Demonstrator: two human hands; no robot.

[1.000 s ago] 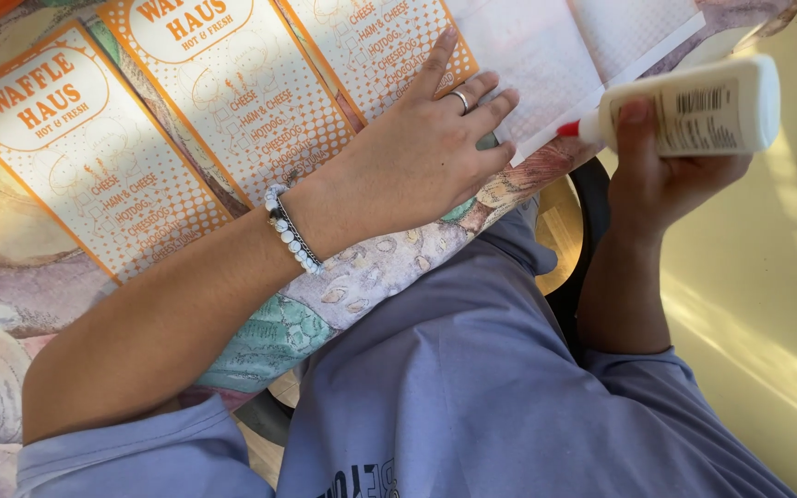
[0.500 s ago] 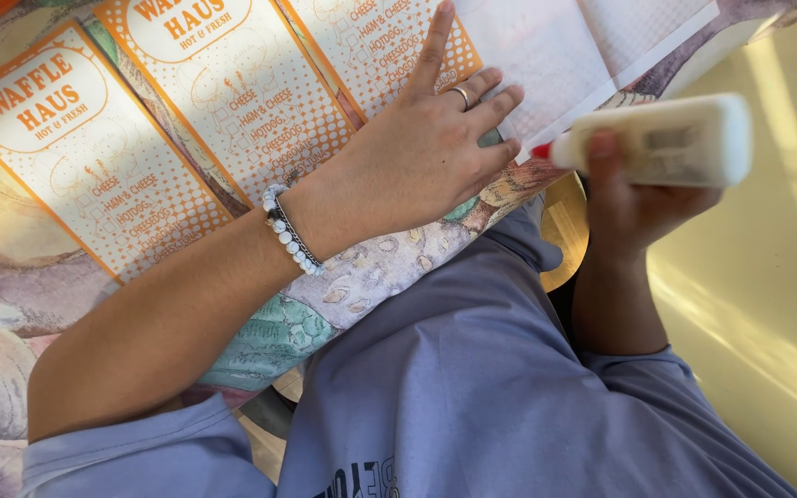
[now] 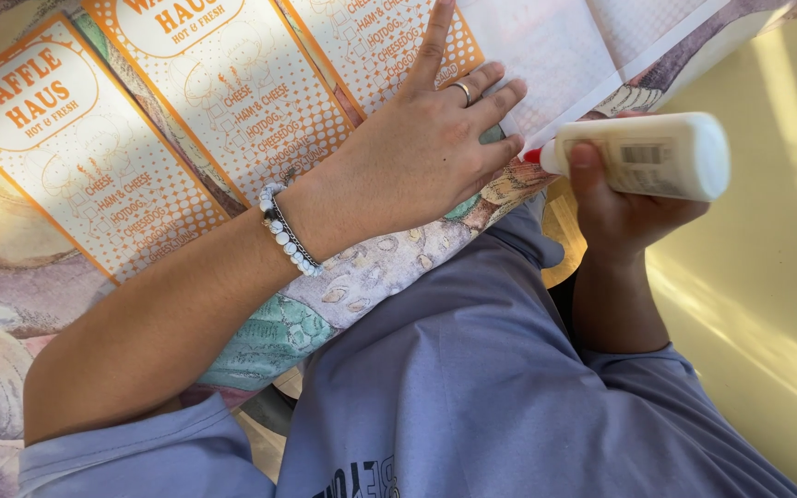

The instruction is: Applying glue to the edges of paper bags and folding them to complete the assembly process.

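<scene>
Since the earlier frames the glue bottle has dropped from tilted to nearly level, its red tip just beside the little finger of the left hand, which stays spread flat on the printed orange-and-white sheets. Right of that hand, the right hand wraps the bottle from below, its fingers hidden behind it. Beyond the left hand a blank white sheet runs off the frame's top edge, and the tip perhaps touches the patterned table cover, though I cannot tell.

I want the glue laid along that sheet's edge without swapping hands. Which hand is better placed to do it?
Probably the right hand: it grips the white glue bottle, red tip at the white sheet edge. The left hand lies flat, pinning the sheets.
</scene>
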